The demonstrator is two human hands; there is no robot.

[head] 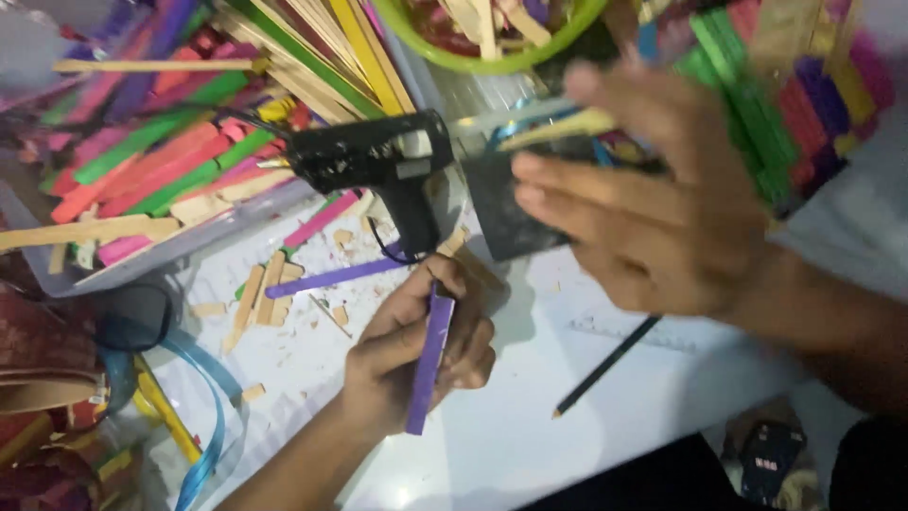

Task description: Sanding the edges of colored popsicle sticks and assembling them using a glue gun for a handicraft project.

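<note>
- Clearly gripping: left hand [416,350] closed around a purple craft stick [430,355], held lengthwise in the curled fingers above the middle of the white table [530,416], with both stick ends poking out past the fist.
- Probably light, thin and stiff, a flat wooden strip; likely to snap if bent across its width, and smooth enough on its painted face to slide between fingertips.
- Best taken by the two long edges near the middle, or pinched flat on the faces, leaving one end free.
- Right hand [653,208] blurred, fingers spread and reaching toward the table's far edge, over a dark square piece [506,222]; cannot tell whether closed on anything, though a pale stick [558,128] shows just at its fingertips.
- Black glue gun [378,161] standing on the table just beyond the left hand, nozzle pointing toward a tray of coloured sticks [161,161] at the far left corner.
- Pencil [605,364] lying near the table's near edge, between the two forearms.
- Hard to make out: the green bowl [492,47], cut off at the top; the heap of coloured sticks at far right, smeared by motion; the cluttered items at the left and lower right corners.
</note>
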